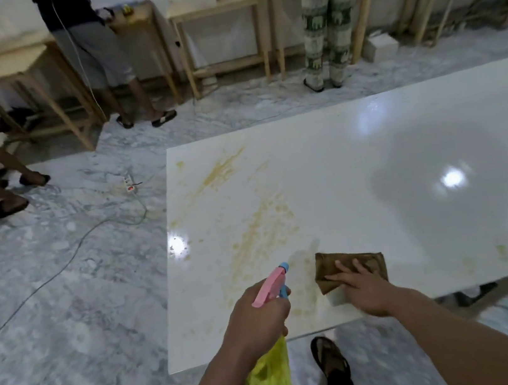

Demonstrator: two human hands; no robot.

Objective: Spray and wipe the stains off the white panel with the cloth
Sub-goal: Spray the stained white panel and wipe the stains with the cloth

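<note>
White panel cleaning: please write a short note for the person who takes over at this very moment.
Left hand grips the spray bottle, nozzle toward the stains.
Right hand presses flat on the brown cloth, near the front edge of the white panel.
Done: nothing looks clean for certain.
Left: yellow stains across the left half, some by the right front edge; spray and wipe them.

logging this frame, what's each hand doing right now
Left hand: grips the spray bottle.
Right hand: open, fingers flat, pressing the cloth on the panel.
</note>
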